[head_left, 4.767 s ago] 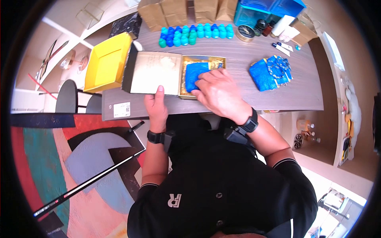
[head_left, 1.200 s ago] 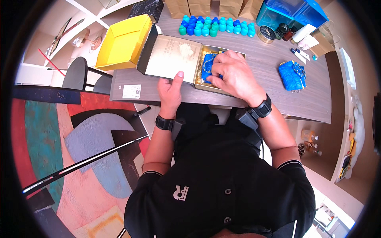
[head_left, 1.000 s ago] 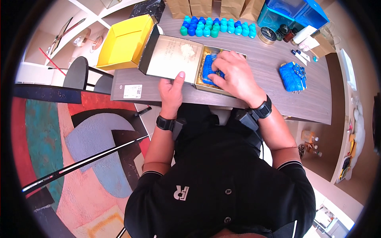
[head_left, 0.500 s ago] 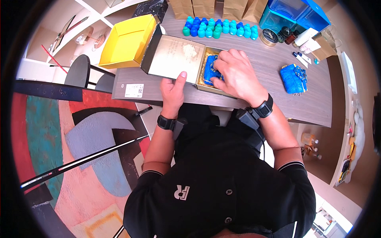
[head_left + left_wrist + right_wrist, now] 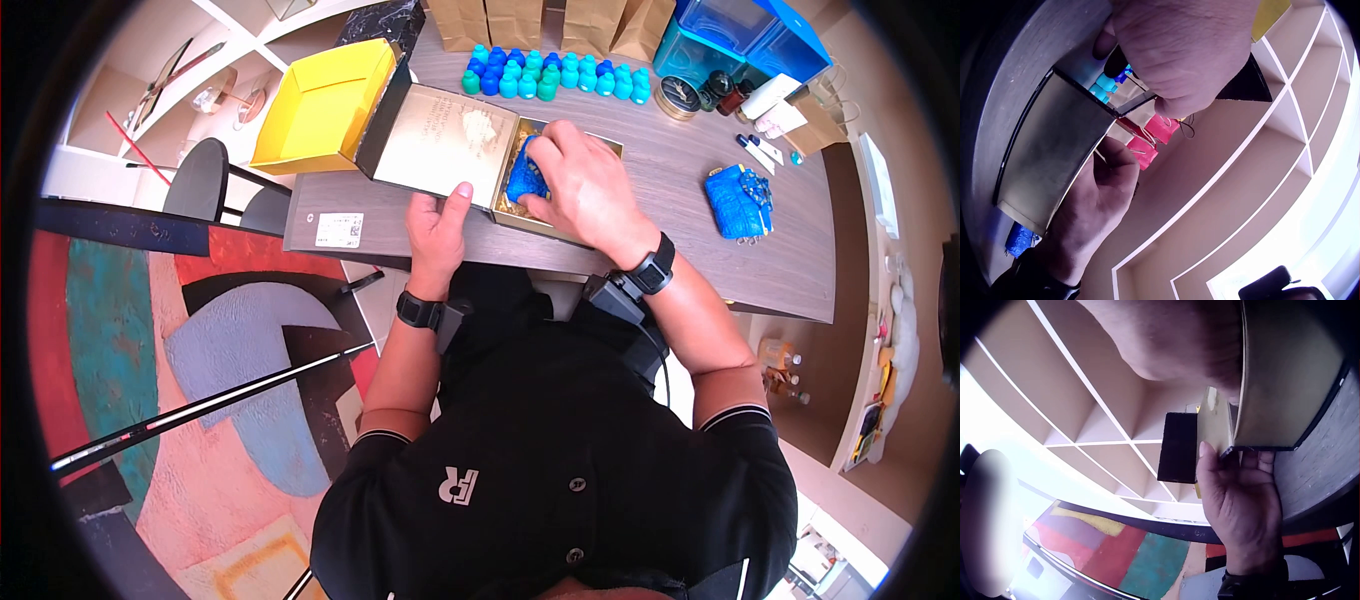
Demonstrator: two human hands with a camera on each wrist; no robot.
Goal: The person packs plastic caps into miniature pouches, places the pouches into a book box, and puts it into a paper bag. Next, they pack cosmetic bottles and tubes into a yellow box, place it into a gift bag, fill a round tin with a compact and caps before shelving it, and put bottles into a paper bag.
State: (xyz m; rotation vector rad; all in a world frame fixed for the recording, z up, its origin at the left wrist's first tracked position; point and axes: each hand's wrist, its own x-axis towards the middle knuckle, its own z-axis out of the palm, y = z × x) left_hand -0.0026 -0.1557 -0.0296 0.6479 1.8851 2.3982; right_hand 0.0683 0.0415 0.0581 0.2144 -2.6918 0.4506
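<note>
An open flat box [image 5: 543,223] with gold crinkled lining stands near the table's front edge, its pale lid panel [image 5: 430,140] folded out to the left. Inside, a small blue textured handbag [image 5: 525,180] lies tilted, partly hidden by my right hand [image 5: 590,190]. The curled fingers and thumb of that hand grip the handbag's right side. My left hand [image 5: 437,238] pinches the lid panel's front edge, thumb on top and fingers underneath. The right wrist view shows this left hand [image 5: 1244,506] below the box wall [image 5: 1291,375]; the handbag is hidden there.
A second blue handbag [image 5: 740,200] with a chain lies on the table at right. Rows of blue and green bottles [image 5: 545,75] stand at the back before paper bags [image 5: 590,25]. A yellow tray [image 5: 325,105] leans at left. A round tin [image 5: 678,95] sits back right.
Chain links seen on the boxed handbag half a second ago are now largely covered. The handbag has tilted in the right hand, which has shifted slightly left. The left hand stays at the lid.
</note>
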